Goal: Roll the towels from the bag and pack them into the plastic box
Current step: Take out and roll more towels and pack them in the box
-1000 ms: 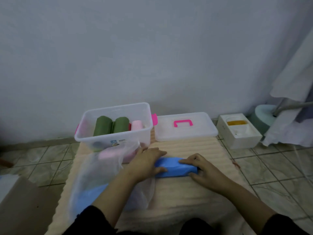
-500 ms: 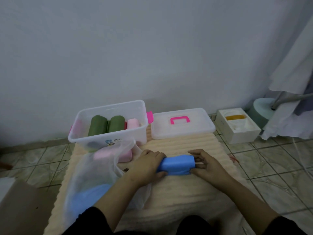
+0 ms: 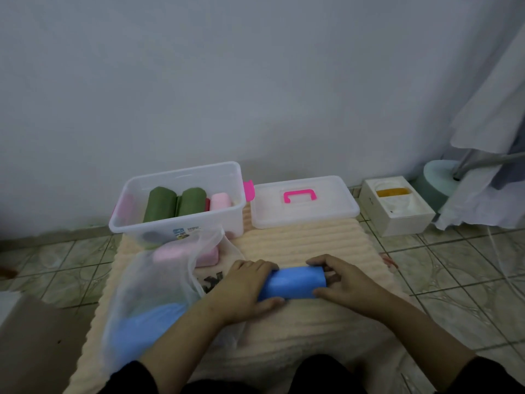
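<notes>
At the lower left of the frame a translucent bag (image 3: 147, 282) lies on the ribbed cream mat (image 3: 298, 240), with a blue towel (image 3: 142, 328) showing through its lower part and a pink towel (image 3: 173, 251) near its mouth. Above it, at centre left, the clear plastic box (image 3: 181, 220) stands open and holds two green rolled towels (image 3: 160, 204) side by side and a pink rolled towel (image 3: 220, 201) to their right. In the lower centre, the left hand (image 3: 247, 282) lies over the left end of the blue rolled towel (image 3: 295, 282), its fingers (image 3: 255, 265) curled over the top and the thumb under the near edge. The right hand (image 3: 343, 282) grips the roll's right end, fingers bent round it. The roll lies across the mat, just in front of the box. Right of the box lies the box lid (image 3: 305, 206) with a pink handle. Further right, on the tiled floor, stands a white carton (image 3: 397, 206).
</notes>
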